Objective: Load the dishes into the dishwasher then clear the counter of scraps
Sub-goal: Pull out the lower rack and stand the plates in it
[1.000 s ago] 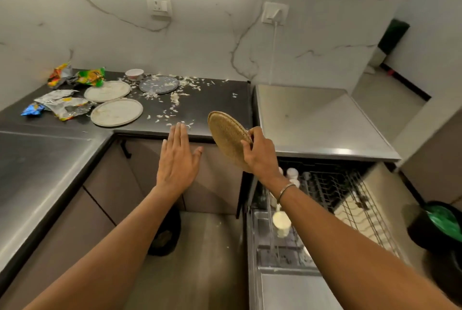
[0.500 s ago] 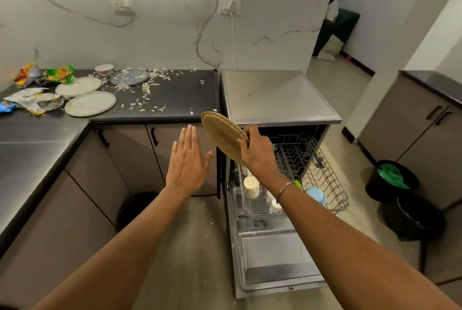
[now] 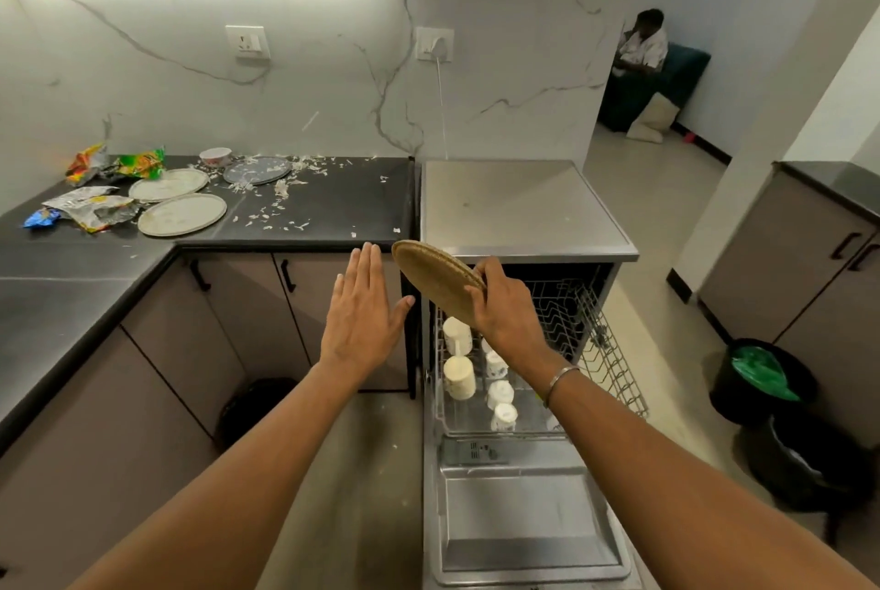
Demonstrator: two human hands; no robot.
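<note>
Care now lies in tipping the brown plate, gripped at its rim by the right hand above the back left corner of the dishwasher rack, upright between free tines, while the left hand hovers flat, holding nothing.

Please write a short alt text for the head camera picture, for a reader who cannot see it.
A person's right hand holds a tilted brown plate over the open dishwasher's pulled-out rack, which holds white cups; the left hand is open beside it. Behind, a dark counter bears plates, wrappers and scraps.
</note>
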